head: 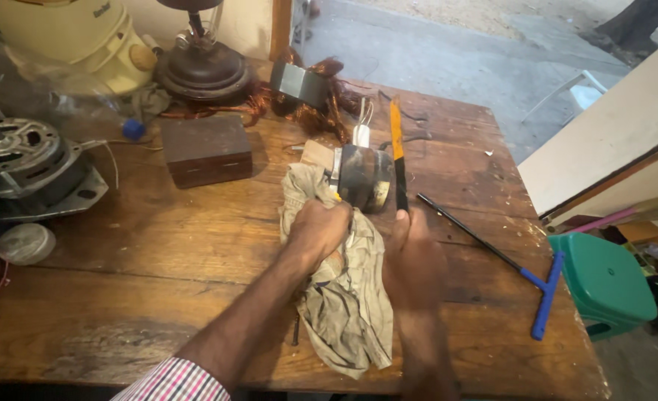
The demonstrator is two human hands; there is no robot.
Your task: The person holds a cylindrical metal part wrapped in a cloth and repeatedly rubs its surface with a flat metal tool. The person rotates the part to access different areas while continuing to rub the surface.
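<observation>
Steel motor core (364, 178) — just beyond left fingers (327, 215)

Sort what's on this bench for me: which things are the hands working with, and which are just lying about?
In hand:
left hand gripping the khaki cloth
small motor part on the cloth
right hand holding the orange-and-black blade

Lying about:
blue-handled T-wrench
wooden block
copper windings
large motor
</observation>
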